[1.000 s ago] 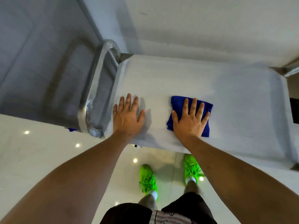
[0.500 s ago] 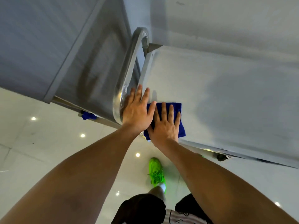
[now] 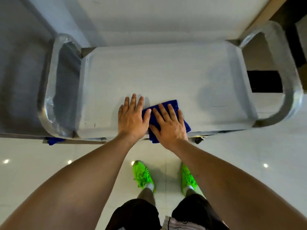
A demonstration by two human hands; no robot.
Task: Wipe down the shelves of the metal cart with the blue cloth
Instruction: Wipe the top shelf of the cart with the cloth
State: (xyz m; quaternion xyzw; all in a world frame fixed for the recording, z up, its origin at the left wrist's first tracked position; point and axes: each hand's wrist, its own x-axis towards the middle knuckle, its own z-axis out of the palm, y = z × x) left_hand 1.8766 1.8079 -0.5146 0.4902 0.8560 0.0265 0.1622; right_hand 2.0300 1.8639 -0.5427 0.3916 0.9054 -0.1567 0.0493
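The metal cart's top shelf [image 3: 166,72] fills the middle of the head view, seen from above. A folded blue cloth [image 3: 172,103] lies at the shelf's near edge, a little right of centre, and hangs slightly over it. My right hand [image 3: 169,125] presses flat on the cloth with fingers spread. My left hand [image 3: 132,118] lies flat on the bare shelf just left of the cloth, its thumb touching the cloth's edge. Most of the cloth is hidden under my right hand.
Curved metal handles stand at the cart's left end [image 3: 49,90] and right end [image 3: 285,77]. A grey wall panel [image 3: 18,67] is close on the left. A caster [image 3: 199,140] shows under the near edge. My green shoes [image 3: 142,175] stand on the glossy white floor.
The cloth and both hands have slid right from the shelf's left end by the handle to near its middle. The view has swung, so both cart handles show now.
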